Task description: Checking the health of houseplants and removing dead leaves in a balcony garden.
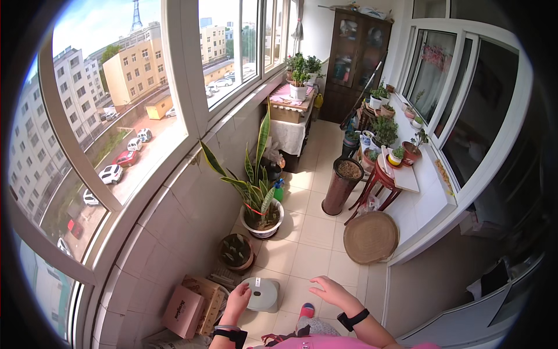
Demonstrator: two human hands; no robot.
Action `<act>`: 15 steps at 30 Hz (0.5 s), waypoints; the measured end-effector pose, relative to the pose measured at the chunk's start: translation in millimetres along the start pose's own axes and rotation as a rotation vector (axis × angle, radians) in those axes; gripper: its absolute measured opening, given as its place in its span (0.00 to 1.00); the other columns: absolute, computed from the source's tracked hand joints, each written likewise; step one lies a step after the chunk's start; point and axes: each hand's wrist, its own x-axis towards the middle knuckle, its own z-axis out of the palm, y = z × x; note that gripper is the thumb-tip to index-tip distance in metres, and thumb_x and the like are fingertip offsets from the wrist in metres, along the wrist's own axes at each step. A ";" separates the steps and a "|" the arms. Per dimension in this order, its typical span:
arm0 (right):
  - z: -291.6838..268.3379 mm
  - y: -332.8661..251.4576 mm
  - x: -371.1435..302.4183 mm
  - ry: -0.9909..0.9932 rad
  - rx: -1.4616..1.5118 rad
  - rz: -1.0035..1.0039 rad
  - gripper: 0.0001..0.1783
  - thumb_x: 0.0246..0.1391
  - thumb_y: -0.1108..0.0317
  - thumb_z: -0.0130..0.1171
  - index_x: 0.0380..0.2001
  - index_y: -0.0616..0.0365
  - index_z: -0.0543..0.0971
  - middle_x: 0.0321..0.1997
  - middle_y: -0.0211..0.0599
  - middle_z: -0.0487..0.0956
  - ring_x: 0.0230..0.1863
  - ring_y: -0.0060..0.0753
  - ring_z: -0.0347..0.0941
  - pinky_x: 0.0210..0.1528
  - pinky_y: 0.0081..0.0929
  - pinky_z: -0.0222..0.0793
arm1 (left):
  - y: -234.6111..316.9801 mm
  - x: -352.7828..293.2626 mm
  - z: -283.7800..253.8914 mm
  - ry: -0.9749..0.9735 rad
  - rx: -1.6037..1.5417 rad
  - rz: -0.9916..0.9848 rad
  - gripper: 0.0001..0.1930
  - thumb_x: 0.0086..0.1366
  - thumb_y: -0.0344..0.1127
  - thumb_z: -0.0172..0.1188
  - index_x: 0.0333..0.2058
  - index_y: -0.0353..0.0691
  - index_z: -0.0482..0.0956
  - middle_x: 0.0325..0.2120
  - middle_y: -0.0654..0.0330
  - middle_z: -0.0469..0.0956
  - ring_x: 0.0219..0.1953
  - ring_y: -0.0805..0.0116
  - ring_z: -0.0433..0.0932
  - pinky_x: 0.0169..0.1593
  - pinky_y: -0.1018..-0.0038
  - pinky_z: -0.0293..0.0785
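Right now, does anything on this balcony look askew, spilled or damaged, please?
Only mildly odd: the snake plant looks lopsided. One long leaf splays toward the windowed wall, while another leaf stands nearly upright. I see no spill or clear damage.

r hand (337, 295) has open tile flr (308, 256) ahead, betw snake plant (254, 189) on l & round woven mat (371, 237) on r. grey stool (264, 295) shows just r of l hand (236, 302), blocking a low pass that way; cardboard boxes (185, 314) crowd its other side. farther up, tall brown planter (340, 195) & red wooden stand (385, 173) squeeze the aisle from r, w/ a free strip l of them.
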 end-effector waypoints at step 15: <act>-166.8 156.2 65.4 0.229 0.217 0.333 0.32 0.55 0.59 0.57 0.58 0.63 0.61 0.57 0.51 0.65 0.55 0.42 0.68 0.52 0.33 0.68 | 176.0 185.0 158.0 0.015 0.423 0.367 0.24 0.57 0.38 0.59 0.52 0.41 0.69 0.57 0.44 0.61 0.56 0.44 0.65 0.58 0.61 0.64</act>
